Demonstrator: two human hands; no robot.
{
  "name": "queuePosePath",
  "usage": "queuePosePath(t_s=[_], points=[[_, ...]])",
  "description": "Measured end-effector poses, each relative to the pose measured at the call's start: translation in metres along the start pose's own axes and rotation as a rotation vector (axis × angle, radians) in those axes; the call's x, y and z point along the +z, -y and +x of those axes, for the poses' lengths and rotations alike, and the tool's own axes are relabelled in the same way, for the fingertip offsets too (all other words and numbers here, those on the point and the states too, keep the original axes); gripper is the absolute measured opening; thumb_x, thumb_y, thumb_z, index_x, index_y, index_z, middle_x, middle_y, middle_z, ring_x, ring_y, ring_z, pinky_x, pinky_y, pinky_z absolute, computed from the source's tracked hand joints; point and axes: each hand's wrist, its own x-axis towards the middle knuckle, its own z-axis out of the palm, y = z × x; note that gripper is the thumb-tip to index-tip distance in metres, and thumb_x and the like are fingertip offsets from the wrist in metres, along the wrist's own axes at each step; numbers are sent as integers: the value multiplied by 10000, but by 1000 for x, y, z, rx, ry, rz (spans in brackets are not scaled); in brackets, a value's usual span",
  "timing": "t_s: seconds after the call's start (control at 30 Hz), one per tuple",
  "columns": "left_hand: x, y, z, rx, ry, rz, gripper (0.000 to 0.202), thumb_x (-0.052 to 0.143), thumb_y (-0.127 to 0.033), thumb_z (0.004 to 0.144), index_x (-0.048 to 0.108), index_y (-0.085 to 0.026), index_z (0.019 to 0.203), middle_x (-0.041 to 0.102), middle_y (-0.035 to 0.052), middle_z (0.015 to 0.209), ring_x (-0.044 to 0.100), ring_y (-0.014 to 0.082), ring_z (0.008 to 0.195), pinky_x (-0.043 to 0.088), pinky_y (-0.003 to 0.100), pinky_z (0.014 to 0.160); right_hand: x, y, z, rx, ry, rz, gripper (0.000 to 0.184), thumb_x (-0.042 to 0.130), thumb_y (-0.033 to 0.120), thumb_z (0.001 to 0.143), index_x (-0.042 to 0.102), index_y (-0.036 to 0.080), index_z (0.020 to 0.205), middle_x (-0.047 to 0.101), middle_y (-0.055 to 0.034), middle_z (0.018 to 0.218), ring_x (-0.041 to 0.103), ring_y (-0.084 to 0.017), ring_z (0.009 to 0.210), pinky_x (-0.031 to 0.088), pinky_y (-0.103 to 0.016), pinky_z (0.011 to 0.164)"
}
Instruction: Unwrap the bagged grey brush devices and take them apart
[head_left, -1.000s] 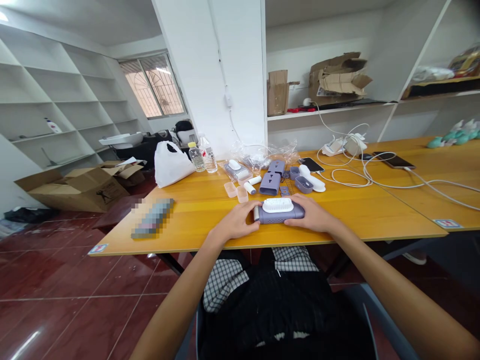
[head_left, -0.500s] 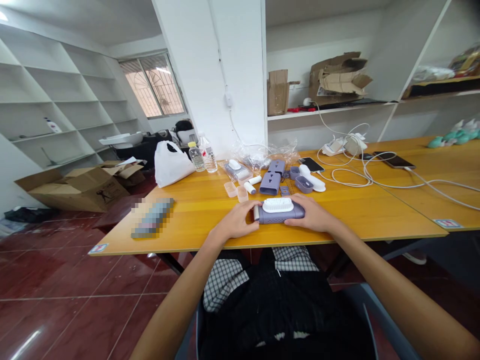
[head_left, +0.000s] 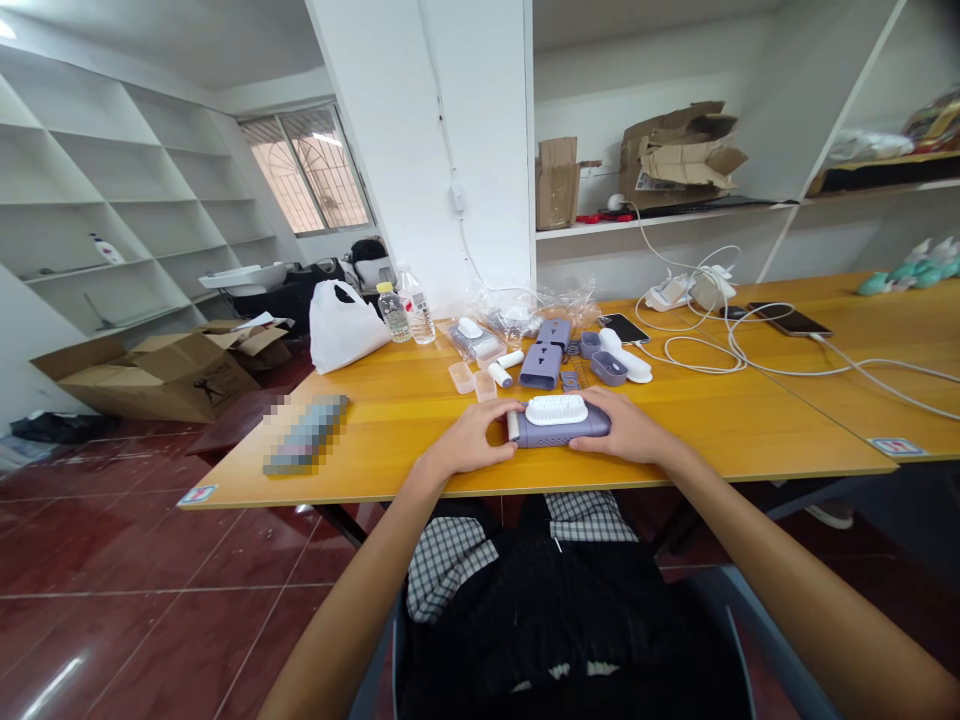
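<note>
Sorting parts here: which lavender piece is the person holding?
The long lavender case, topped by a white brush, between the left hand and right hand; the other lavender pieces lie farther up the table.

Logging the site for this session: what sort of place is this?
Probably a workroom or stockroom: white built-in shelving, opened cardboard boxes on a tiled floor, and a long wooden table with charger cables.

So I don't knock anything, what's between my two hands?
Head view: a lilac perforated case topped with a white bristled piece, touching your left hand and right hand.
</note>
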Motion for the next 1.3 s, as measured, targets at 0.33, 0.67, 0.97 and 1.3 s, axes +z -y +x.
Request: queuePosePath(t_s=[0.33,0.67,0.97,1.3], points=[[3,-5,2,23,-15,31,536,676,-183,839,595,-215,1368,634,117,1377,629,308,1288,521,500,1157,1,-1,1,8,-5,-3,664,831,543,834,632,305,1421,675,-109,1376,649,-377,1257,499,-589,1109],[4,-3,1,26,-10,35,539,678,-207,849,577,-206,1379,635,128,1405,626,309,1308,514,494,1161,0,0,0,15,2,-20,671,822,552,845,620,311,1438,667,-103,1407,640,-376,1286,485,-575,1131],[7,-10,1,9,-33,47,515,650,-195,876,566,-199,1384,632,144,1384,627,320,1312,521,537,1162,1,-3,1,7,-1,12,657,815,575,847,631,316,1422,670,-109,1381,657,-374,1241,512,-585,1102],[-3,3,-3,-7,10,-196,483,832,-303,850,723,-226,1314,728,116,1326,733,270,1162,616,495,1051,-2,-1,-1,8,12,26,709,854,547,811,632,319,1444,664,-105,1418,626,-384,1313,471,-602,1149]])
